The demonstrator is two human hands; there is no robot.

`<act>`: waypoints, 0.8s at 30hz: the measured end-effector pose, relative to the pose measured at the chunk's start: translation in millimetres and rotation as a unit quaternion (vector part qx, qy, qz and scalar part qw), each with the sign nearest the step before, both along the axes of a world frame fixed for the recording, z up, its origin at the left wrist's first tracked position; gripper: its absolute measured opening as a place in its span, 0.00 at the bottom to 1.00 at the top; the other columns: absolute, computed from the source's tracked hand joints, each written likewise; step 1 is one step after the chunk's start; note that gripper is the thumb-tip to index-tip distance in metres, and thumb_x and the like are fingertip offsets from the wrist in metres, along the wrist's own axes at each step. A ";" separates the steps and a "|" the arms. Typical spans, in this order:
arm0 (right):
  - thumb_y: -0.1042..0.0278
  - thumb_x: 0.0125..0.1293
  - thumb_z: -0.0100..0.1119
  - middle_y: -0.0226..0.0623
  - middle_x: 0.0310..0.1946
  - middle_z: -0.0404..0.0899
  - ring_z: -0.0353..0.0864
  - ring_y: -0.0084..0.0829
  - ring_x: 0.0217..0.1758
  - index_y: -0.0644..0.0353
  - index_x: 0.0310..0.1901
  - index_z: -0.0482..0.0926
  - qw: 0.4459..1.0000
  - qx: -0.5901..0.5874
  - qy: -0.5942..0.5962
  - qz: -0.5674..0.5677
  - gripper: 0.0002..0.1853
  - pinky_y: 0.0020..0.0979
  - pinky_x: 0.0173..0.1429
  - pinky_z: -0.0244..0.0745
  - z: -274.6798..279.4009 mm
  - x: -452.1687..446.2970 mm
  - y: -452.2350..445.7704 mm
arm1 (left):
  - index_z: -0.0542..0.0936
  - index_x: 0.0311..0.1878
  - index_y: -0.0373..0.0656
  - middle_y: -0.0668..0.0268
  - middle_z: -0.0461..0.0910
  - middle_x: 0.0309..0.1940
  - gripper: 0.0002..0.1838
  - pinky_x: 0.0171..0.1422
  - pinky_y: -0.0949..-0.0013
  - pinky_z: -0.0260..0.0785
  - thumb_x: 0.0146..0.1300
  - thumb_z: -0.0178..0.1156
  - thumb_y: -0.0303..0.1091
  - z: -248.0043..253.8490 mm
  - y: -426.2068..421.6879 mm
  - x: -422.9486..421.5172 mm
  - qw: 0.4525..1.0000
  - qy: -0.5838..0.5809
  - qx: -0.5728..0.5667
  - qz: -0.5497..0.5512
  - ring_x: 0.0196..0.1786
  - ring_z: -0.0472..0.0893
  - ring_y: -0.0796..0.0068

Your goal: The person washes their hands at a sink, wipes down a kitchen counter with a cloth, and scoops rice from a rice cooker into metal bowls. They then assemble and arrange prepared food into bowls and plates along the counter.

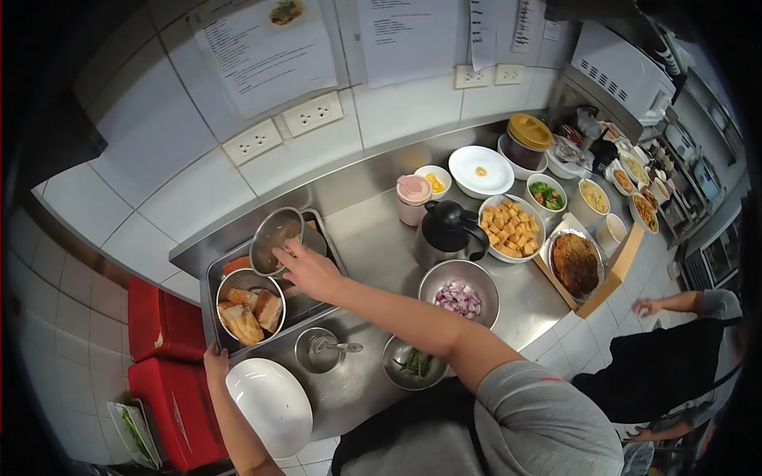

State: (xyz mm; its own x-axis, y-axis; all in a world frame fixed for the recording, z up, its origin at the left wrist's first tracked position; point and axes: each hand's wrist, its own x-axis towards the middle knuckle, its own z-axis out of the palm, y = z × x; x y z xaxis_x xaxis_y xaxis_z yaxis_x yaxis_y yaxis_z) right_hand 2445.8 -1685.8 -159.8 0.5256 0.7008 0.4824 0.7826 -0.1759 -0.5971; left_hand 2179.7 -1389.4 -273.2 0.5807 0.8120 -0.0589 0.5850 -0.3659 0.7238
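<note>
My right hand [308, 268] grips the rim of a steel bowl [276, 232], thumb and fingers over its edge. The bowl is tilted above a rectangular metal tray [332, 238]. In that tray stands another steel bowl [225, 289] with large browned chunks of meat [252, 311]. At the tray's near left corner is my left hand [215, 361], its fingers closed at the edge and partly hidden. A white oval plate [270, 408] lies beside my left forearm. A small steel bowl [319, 349] with a spoon sits to the right of the tray.
Under and beyond my right arm are bowls of chopped red onion [458, 300] and green pieces [415, 363]. A black-topped jug [446, 230], a bowl of cubes [510, 228] and a browned slab in foil [575, 263] stand farther right. Red containers [171, 412] are left; a co-worker [659, 357] stands right.
</note>
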 end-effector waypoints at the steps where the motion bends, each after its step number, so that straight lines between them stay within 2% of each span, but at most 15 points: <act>1: 0.65 0.57 0.58 0.45 0.50 0.67 0.71 0.46 0.52 0.58 0.53 0.68 1.000 0.023 -0.002 0.008 0.22 0.40 0.52 0.71 9.8 0.0 -13.8 | 0.65 0.60 0.34 0.49 0.75 0.40 0.25 0.38 0.64 0.73 0.57 0.53 0.22 9.3 -5.3 2.2 0.994 0.028 0.108 0.010 0.38 0.79 0.57; 3: 0.65 0.57 0.59 0.46 0.53 0.66 0.69 0.47 0.56 0.56 0.58 0.64 0.997 0.067 -0.008 0.028 0.27 0.39 0.55 0.69 30.0 4.9 -64.9 | 0.65 0.60 0.35 0.47 0.73 0.46 0.25 0.51 0.61 0.69 0.57 0.54 0.24 39.8 -17.1 4.3 0.944 0.078 0.318 0.033 0.48 0.75 0.53; 4: 0.66 0.55 0.60 0.46 0.55 0.65 0.66 0.46 0.59 0.57 0.56 0.66 0.998 0.061 0.004 0.000 0.26 0.38 0.57 0.68 44.0 9.1 -95.2 | 0.66 0.59 0.35 0.48 0.71 0.48 0.24 0.56 0.60 0.64 0.57 0.54 0.24 57.0 -26.1 12.0 0.955 -0.012 0.297 0.012 0.52 0.72 0.53; 5: 0.69 0.53 0.61 0.47 0.54 0.66 0.66 0.46 0.58 0.58 0.55 0.68 0.990 0.107 -0.078 -0.057 0.26 0.39 0.58 0.66 40.6 21.5 -125.2 | 0.67 0.58 0.35 0.48 0.69 0.51 0.23 0.61 0.59 0.60 0.57 0.54 0.25 78.6 -38.9 22.8 0.957 -0.100 0.273 -0.007 0.56 0.68 0.52; 7: 0.70 0.50 0.62 0.47 0.51 0.67 0.66 0.48 0.55 0.61 0.53 0.68 0.948 0.089 -0.139 -0.272 0.26 0.42 0.57 0.64 38.8 42.7 -191.0 | 0.70 0.55 0.36 0.51 0.70 0.51 0.20 0.59 0.61 0.62 0.56 0.53 0.23 145.7 -105.0 58.9 0.931 -0.147 0.324 -0.084 0.54 0.71 0.53; 9: 0.71 0.49 0.64 0.48 0.50 0.66 0.63 0.49 0.55 0.61 0.51 0.68 0.920 0.073 -0.130 -0.362 0.26 0.43 0.57 0.60 28.2 57.2 -243.9 | 0.72 0.52 0.38 0.53 0.71 0.50 0.19 0.59 0.62 0.62 0.54 0.53 0.21 192.5 -177.6 106.7 0.914 -0.177 0.329 -0.156 0.54 0.71 0.55; 10: 0.65 0.49 0.66 0.47 0.43 0.72 0.71 0.42 0.47 0.63 0.50 0.69 0.911 0.001 -0.124 -0.392 0.26 0.37 0.50 0.66 17.8 63.8 -264.9 | 0.73 0.51 0.40 0.54 0.71 0.50 0.20 0.60 0.62 0.61 0.51 0.54 0.19 207.1 -213.4 132.6 0.918 -0.213 0.255 -0.215 0.54 0.71 0.56; 11: 0.64 0.49 0.67 0.44 0.38 0.73 0.72 0.37 0.41 0.63 0.47 0.71 0.929 0.001 -0.031 -0.369 0.24 0.35 0.45 0.67 7.2 69.3 -277.3 | 0.73 0.51 0.41 0.54 0.69 0.52 0.21 0.61 0.60 0.60 0.50 0.54 0.19 201.7 -234.8 162.2 0.881 -0.209 0.324 -0.275 0.56 0.69 0.55; 13: 0.63 0.49 0.68 0.38 0.28 0.76 0.75 0.29 0.30 0.63 0.41 0.75 0.938 0.001 0.155 -0.310 0.20 0.29 0.35 0.69 -16.7 78.9 -292.3 | 0.71 0.54 0.44 0.52 0.60 0.60 0.25 0.64 0.58 0.57 0.48 0.58 0.21 199.3 -280.9 218.8 0.849 -0.188 0.263 -0.418 0.62 0.62 0.50; 15: 0.63 0.50 0.68 0.30 0.20 0.74 0.70 0.22 0.22 0.63 0.34 0.76 0.941 0.032 0.217 -0.256 0.15 0.26 0.28 0.65 -48.7 96.8 -298.5 | 0.67 0.59 0.49 0.51 0.51 0.65 0.30 0.69 0.56 0.50 0.49 0.60 0.25 178.4 -316.4 283.1 0.800 -0.216 0.231 -0.509 0.67 0.54 0.48; 16: 0.64 0.50 0.69 0.27 0.16 0.72 0.68 0.18 0.18 0.63 0.31 0.77 0.941 0.048 0.247 -0.228 0.13 0.24 0.24 0.64 -56.5 102.8 -300.9 | 0.67 0.60 0.50 0.50 0.51 0.65 0.32 0.69 0.56 0.51 0.49 0.61 0.26 164.6 -331.3 318.8 0.798 -0.219 0.245 -0.506 0.67 0.54 0.47; 17: 0.64 0.50 0.69 0.25 0.16 0.71 0.67 0.17 0.19 0.63 0.30 0.77 0.939 0.049 0.257 -0.224 0.12 0.23 0.24 0.63 -57.7 104.5 -302.7 | 0.66 0.60 0.51 0.48 0.51 0.65 0.33 0.68 0.55 0.52 0.48 0.63 0.28 150.5 -344.8 352.5 0.794 -0.222 0.260 -0.502 0.66 0.54 0.45; 19: 0.65 0.50 0.68 0.22 0.16 0.70 0.66 0.15 0.19 0.63 0.27 0.77 0.935 0.052 0.278 -0.214 0.11 0.22 0.25 0.63 -56.1 104.9 -301.2 | 0.66 0.61 0.54 0.47 0.50 0.65 0.38 0.66 0.54 0.56 0.43 0.68 0.34 118.2 -360.9 411.3 0.829 -0.117 0.311 -0.450 0.65 0.54 0.42; 22: 0.68 0.51 0.68 0.21 0.16 0.69 0.64 0.14 0.19 0.63 0.28 0.77 0.933 0.059 0.295 -0.198 0.09 0.21 0.24 0.61 -45.5 101.1 -299.6 | 0.66 0.60 0.59 0.50 0.56 0.61 0.41 0.63 0.53 0.60 0.37 0.72 0.40 100.4 -368.9 444.4 0.895 -0.036 0.178 -0.407 0.62 0.59 0.42; 24: 0.70 0.52 0.67 0.21 0.16 0.69 0.64 0.13 0.19 0.62 0.27 0.77 0.931 0.057 0.302 -0.198 0.08 0.21 0.24 0.61 -42.8 100.9 -299.2 | 0.67 0.58 0.61 0.53 0.59 0.57 0.41 0.62 0.52 0.61 0.35 0.73 0.42 90.7 -365.4 455.9 0.886 -0.011 0.167 -0.433 0.58 0.64 0.44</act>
